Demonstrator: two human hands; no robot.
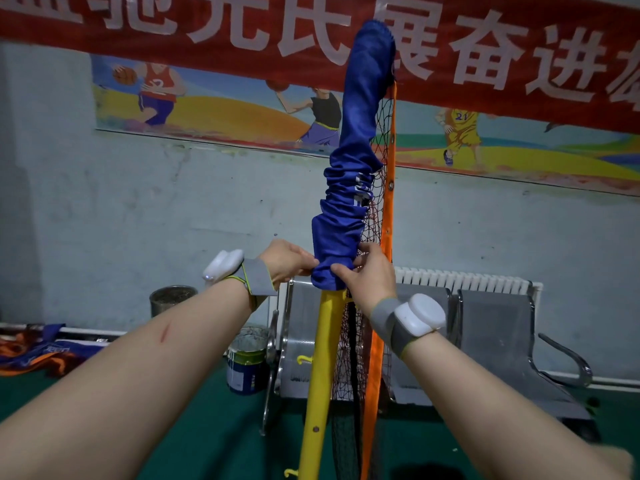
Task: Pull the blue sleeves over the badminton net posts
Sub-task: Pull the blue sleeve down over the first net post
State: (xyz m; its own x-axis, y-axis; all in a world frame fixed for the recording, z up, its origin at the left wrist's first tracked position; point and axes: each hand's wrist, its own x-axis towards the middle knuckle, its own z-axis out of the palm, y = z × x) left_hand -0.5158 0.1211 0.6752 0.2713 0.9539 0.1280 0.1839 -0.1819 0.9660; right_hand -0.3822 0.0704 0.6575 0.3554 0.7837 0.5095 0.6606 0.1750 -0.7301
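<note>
Gripping blue sleeve (349, 188) hem, left hand (289, 259), right hand (369, 275)

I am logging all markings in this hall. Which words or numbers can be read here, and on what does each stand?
"奋进": red banner, white characters; the others are cropped.
"21": yellow jersey in the mural.
White print on the blue sleeve: crumpled, unreadable.
Paint can label: too small.
</note>
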